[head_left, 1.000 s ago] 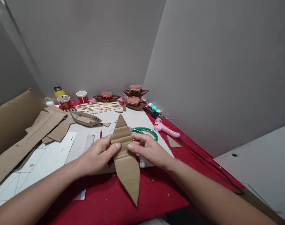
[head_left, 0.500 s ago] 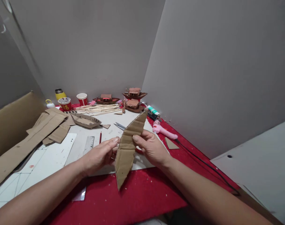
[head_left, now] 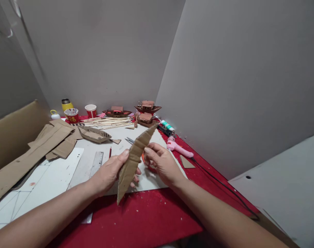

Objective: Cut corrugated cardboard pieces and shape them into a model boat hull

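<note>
A leaf-shaped piece of corrugated cardboard (head_left: 134, 158), pointed at both ends and creased across, stands tilted between my hands above the table. My left hand (head_left: 112, 172) is closed on its lower left side, thumb in front and fingers behind. At its right edge, my right hand (head_left: 162, 163) has thumb and fingers pinched together; whether a tiny bit is between them I cannot make out. Behind the cardboard lie scissors (head_left: 130, 140), their blades showing and their orange handles partly covered. A cardboard boat hull (head_left: 94, 134) rests farther back.
Cardboard strips (head_left: 40, 151), a clear ruler (head_left: 96, 163) and a red pencil (head_left: 110, 152) lie left. Wooden sticks (head_left: 107, 122), paper cups (head_left: 91, 111) and brown model boats (head_left: 117, 111) stand behind. A pink glue gun (head_left: 180, 148) with a black cord and a cardboard triangle (head_left: 187, 162) lie right.
The cardboard piece has turned more edge-on and shifted slightly left and down. My left hand has taken a fuller hold, while my right hand has moved from its face to its right edge.
</note>
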`<action>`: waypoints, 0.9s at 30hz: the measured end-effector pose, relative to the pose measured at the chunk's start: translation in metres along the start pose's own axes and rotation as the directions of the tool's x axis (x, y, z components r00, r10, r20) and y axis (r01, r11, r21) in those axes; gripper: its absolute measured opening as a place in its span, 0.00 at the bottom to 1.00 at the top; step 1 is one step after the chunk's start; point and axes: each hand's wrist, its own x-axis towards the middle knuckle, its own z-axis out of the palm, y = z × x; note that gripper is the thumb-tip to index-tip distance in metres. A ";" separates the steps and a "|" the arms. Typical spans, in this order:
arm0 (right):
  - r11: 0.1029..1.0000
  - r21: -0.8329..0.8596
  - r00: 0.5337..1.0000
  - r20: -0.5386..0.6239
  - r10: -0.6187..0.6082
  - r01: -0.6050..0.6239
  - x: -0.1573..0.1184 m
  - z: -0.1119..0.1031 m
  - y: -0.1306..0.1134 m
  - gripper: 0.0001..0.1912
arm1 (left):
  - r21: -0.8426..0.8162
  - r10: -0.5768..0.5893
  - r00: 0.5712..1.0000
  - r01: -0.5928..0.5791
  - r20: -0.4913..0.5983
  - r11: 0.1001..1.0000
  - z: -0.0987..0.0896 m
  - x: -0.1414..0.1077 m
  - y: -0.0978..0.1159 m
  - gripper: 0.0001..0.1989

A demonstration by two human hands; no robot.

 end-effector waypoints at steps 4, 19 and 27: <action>0.976 -0.183 0.993 0.018 -0.119 0.121 -0.015 0.008 -0.005 0.14 | -0.163 -0.026 0.998 0.016 -0.056 0.986 -0.002 0.007 0.000 0.25; 0.722 -0.585 0.918 0.350 -0.188 0.370 -0.034 0.018 -0.002 0.06 | 0.204 0.210 0.947 -0.162 -0.243 0.965 0.002 0.006 -0.002 0.20; 0.988 -0.151 0.982 0.188 0.006 0.023 -0.026 0.014 -0.005 0.09 | 0.232 0.335 0.913 -0.282 -0.233 0.931 0.002 0.001 0.009 0.18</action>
